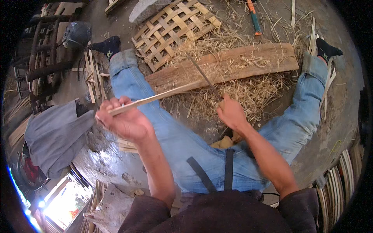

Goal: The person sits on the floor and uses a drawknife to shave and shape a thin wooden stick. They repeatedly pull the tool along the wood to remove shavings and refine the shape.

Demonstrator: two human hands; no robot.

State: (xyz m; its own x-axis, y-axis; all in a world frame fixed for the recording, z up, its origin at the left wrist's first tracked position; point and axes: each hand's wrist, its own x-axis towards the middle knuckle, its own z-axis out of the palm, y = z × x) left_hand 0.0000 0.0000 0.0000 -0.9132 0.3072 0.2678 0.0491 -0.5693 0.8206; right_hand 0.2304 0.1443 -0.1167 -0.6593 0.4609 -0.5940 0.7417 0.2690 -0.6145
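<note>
My left hand (126, 119), palm partly turned up, grips one end of a pale bamboo strip (165, 93). The strip slants up to the right, its far end over a long wooden board (248, 64). In my right hand (232, 112) is the handle of a knife (203, 73), fingers wrapped round it. Its long narrow blade points up and to the left, crossing near the strip's far end; whether the edge touches the strip I cannot tell. Thin curled shavings (248, 95) lie on the board and around it.
Between my spread legs, beyond the board, lies a woven bamboo panel (175, 29) beside a grey stone (147, 9). A tool with an orange and green handle (254, 17) rests farther off. Cut strips (93, 77) lie by my left foot; a grey cloth (58, 136) hangs at left.
</note>
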